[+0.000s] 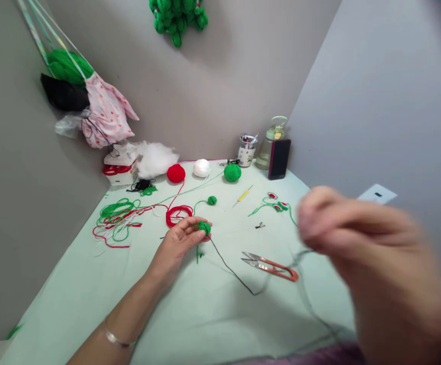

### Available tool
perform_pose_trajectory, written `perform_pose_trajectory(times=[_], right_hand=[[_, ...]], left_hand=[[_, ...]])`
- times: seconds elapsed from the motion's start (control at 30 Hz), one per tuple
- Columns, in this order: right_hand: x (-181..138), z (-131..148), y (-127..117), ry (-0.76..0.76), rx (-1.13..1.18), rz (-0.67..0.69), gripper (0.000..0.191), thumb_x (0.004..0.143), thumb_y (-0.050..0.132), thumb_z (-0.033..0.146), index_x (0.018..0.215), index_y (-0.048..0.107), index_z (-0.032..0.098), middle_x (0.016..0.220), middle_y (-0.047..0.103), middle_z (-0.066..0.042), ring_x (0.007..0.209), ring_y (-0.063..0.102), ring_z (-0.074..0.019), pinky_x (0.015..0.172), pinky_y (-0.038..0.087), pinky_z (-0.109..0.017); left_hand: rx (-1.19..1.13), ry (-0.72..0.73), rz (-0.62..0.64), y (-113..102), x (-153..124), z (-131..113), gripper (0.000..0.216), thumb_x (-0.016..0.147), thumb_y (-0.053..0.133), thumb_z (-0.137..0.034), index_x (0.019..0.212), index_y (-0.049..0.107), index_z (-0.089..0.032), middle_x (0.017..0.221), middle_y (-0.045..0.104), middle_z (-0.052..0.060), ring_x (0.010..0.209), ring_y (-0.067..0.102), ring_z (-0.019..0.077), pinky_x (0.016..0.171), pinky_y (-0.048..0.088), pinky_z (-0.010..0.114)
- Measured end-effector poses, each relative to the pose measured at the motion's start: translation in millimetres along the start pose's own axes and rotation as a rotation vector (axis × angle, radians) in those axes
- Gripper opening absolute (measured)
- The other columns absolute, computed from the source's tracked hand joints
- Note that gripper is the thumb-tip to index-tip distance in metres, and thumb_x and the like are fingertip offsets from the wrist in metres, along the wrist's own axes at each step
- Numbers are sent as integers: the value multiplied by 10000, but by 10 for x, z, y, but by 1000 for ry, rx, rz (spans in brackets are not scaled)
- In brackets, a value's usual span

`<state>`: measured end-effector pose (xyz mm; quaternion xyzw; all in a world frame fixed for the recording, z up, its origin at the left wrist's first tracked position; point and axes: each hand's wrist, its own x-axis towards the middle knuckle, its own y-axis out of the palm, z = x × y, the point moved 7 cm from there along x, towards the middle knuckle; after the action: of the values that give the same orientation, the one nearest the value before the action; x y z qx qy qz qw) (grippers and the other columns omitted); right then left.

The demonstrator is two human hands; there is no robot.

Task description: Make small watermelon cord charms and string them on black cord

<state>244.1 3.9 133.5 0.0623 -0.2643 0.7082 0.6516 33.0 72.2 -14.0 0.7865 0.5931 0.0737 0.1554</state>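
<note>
My left hand (180, 238) pinches a small green crocheted piece (204, 226) just above the pale green table (190, 314). A thin black thread (231, 271) runs from that piece across the table toward my right hand (361, 243). The right hand is raised close to the camera and smeared by motion; its fingers look pressed together, and whatever they grip is too blurred to name. Orange-handled thread snips (271, 265) lie on the table between the two hands.
Red (176, 173), white (201, 168) and green (232, 172) yarn balls sit at the back, beside white stuffing (155, 158), a pen cup (246, 151), a bottle (271, 142) and a phone (279, 158). Tangled red and green yarn (119, 219) lies left. A yellow hook (243, 195) and small crocheted bits (277, 205) lie nearby.
</note>
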Motion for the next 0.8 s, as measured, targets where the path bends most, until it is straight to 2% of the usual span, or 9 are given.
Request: perform_pose_trajectory(times=[0.1,0.23,0.43,0.8], right_hand=[[68,-223,383,99,10,172,145,891,669,245,755,716,225,714,588,-17,657,536,-143,581,427,-274],[77,-566,700,148,-91,204,136,917,616,208,876,746,203,744,612,-7,643,519,-114,582,397,-248],[-1,-703,754,103,-267,234,162,941,579,204,910,738,205,760,603,0,641,511,-103,591,377,-240],[22,-723,786,98,-318,260,172,944,557,200,886,718,185,757,590,-5,627,498,-106,588,373,-245]], left_hand=[[-39,-14,21,37,-28,-28,223,812,764,-287,1007,693,-207,1049,711,33,909,669,155,919,516,314],[-60,-21,28,66,-42,-67,225,807,766,-277,1007,700,-198,1008,708,35,911,670,161,940,514,322],[-55,-39,32,102,-65,-80,222,812,761,-283,1008,705,-196,1041,711,45,920,674,168,941,514,325],[-4,-20,21,67,-58,-44,236,803,768,-298,1011,711,-202,1041,711,54,927,671,192,915,510,343]])
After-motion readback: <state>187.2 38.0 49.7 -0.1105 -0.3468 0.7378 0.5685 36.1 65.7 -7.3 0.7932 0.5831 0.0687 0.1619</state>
